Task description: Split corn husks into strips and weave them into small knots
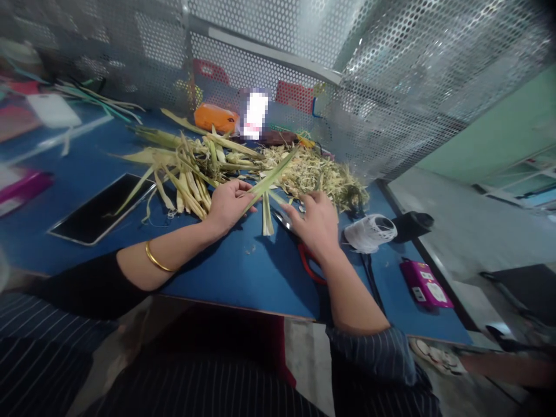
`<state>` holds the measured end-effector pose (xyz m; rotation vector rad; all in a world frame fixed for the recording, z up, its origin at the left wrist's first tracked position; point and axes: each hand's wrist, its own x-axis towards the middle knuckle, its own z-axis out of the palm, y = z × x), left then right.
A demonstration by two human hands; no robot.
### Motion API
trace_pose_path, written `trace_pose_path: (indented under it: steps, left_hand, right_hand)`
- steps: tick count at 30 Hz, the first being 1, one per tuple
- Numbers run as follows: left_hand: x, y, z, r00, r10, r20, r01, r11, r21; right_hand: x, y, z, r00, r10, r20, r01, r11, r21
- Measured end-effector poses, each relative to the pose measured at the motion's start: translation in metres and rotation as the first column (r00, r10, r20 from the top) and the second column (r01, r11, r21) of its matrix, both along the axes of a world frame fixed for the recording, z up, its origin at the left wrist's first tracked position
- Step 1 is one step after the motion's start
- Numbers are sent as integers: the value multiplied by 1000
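Pale green dried leaf strips (268, 184) cross each other above the blue table, one pointing up to the right and one hanging down. My left hand (230, 201) is closed on the strips at their left side. At the right, my right hand (318, 223) pinches the end of another strip between thumb and fingers. Beneath the right hand lies a pair of scissors (309, 263) with red handles, partly hidden by it. A bundle of dried leaf husks (189, 182) lies just beyond my left hand. Past my right hand is a heap of shredded leaf trimmings (315, 171).
A dark tablet or large phone (102, 208) lies left on the blue table (243, 278). White twine (370, 233), a black spool (412, 226) and a purple box (425, 284) stand right. An orange object (216, 117) sits before the perforated metal screen (299, 63). Another person's foot (438, 356) shows lower right.
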<state>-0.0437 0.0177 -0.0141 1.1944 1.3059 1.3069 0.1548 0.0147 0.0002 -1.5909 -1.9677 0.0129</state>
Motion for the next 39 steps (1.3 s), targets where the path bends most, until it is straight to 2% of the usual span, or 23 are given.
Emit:
trace_pose_path:
  steps: [1,3,5,7,9,12,14,17,19,21,24,26,29,31,33,35,39]
  left_hand:
    - [2,-2,-1,1000,-8,-26,9,1000,19]
    - [6,-7,-4,996,-38,-81,43,998,55]
    - [10,-11,-5,987,-80,-141,92,992,85]
    - [13,-15,-5,980,-126,-155,142,985,96]
    - [14,-17,-2,983,-173,-62,175,984,40]
    - [12,-17,2,960,-210,184,233,966,-115]
    - [11,-16,4,933,-226,280,281,944,-172]
    - [10,-16,4,905,-279,323,353,913,-202]
    - [11,-16,2,899,-322,298,388,900,-198]
    - [11,-16,1,917,-334,218,369,918,-146]
    - [10,-17,2,985,-171,-25,173,980,100]
    - [9,-19,5,971,-8,-238,84,947,311]
    - [8,-23,9,856,97,-508,193,852,487]
    - [8,-25,9,790,121,-601,267,814,515]
    - [9,-26,7,765,123,-632,284,817,502]
    - [9,-24,5,783,115,-611,249,842,478]
    - [8,-19,2,854,48,-518,190,898,397]
  right_hand:
    - [-4,-1,-1,994,44,-103,-40,998,39]
    - [-14,-3,-5,913,124,-388,-148,989,-32]
    - [-23,-3,-11,737,104,-668,-298,937,-183]
    - [-29,-4,-15,582,37,-813,-394,887,-242]
    - [-29,-5,-15,504,15,-864,-428,873,-234]
    - [-25,-7,-11,462,30,-886,-464,860,-213]
    - [-23,-8,-9,436,23,-899,-468,860,-205]
    - [-23,-8,-11,372,-7,-928,-463,865,-192]
    - [-24,-7,-13,340,-19,-940,-475,859,-190]
    - [-25,-6,-15,335,-24,-942,-476,859,-191]
    - [-25,-5,-17,387,-13,-922,-422,886,-190]
    - [-25,-6,-17,443,0,-896,-370,911,-183]
    - [-25,-7,-17,528,6,-849,-301,936,-180]
    - [-25,-7,-17,572,5,-820,-271,945,-183]
    - [-25,-7,-18,603,22,-797,-271,946,-179]
    - [-25,-6,-19,598,69,-799,-326,931,-163]
    - [-26,-7,-18,507,129,-852,-448,884,-132]
